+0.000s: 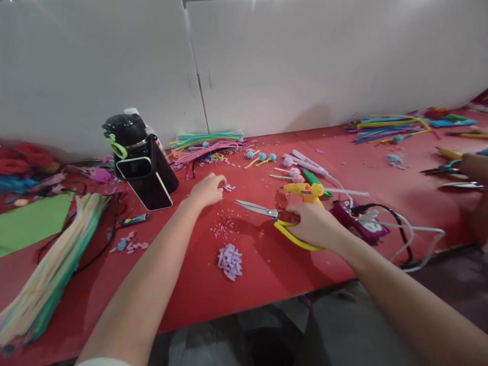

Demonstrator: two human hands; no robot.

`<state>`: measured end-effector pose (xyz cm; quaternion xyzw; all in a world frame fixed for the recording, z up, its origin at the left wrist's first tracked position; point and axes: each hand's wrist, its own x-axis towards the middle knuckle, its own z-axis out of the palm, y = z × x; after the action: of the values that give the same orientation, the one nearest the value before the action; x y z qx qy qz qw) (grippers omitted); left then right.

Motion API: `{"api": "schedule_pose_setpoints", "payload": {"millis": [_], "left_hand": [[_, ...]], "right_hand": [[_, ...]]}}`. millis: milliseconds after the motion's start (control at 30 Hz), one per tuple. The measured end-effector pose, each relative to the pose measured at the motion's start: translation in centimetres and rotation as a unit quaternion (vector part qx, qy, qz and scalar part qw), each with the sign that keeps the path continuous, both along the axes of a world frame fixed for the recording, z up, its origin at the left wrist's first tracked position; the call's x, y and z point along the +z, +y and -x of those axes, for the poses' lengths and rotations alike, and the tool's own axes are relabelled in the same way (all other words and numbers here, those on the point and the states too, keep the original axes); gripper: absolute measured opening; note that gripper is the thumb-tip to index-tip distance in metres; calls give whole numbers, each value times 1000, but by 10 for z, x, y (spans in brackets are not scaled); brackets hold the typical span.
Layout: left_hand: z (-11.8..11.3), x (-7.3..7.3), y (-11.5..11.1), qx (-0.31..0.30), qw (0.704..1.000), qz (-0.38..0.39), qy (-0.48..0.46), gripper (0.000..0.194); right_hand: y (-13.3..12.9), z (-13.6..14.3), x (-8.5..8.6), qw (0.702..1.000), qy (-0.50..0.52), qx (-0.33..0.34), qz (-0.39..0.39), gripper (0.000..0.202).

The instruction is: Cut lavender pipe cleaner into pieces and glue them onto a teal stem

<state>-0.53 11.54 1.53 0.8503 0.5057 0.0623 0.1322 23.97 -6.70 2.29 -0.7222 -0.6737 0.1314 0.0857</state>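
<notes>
My right hand [314,223] is closed on the handles of a pair of scissors [259,208], whose blades look nearly together and point left. My left hand [208,192] rests low over the table, fingers curled together beside a few short lilac pieces [229,187]. Whether a piece is between those fingertips is hidden. Nearer the front edge lies a heap of cut lilac pieces [230,262], with tiny scraps [223,227] scattered behind it.
Beyond my right hand are a yellow glue gun [305,190] and a purple power strip [360,223] with cables. A black bottle [125,132] stands left, near a pipe-cleaner bundle [57,274]. Small pompom stems [263,158] lie behind. Another person's hand [475,168] is at the right.
</notes>
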Motion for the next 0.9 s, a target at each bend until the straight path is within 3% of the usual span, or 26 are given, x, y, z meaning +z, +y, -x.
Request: {"api": "schedule_pose_setpoints", "payload": {"millis": [367,433,500,567,667,767,900], "left_hand": [[1,-1,4,2,1000,-18,9,10],[7,1,-3,3,999,-18,-34,11],[14,3,-15,15,989,11,-147,10],[21,5,-30,25,954,80,-288,11],[31,5,-54,39,851,201,-484,18],[39,5,-69,59,775,255,-576,21],[45,-1,-69,71,719,283,-630,21]], "right_hand": [[1,-2,-4,1000,-12,18,3,28],[1,-3,-5,1000,-8,18,-1,29],[1,-4,-8,1000,-3,17,-4,29],[2,-5,-11,1000,1,16,-4,27],[3,-4,-15,1000,1,19,3,26],[3,-2,-17,1000,-3,17,6,28],[5,2,-21,999,23,19,12,27]]}}
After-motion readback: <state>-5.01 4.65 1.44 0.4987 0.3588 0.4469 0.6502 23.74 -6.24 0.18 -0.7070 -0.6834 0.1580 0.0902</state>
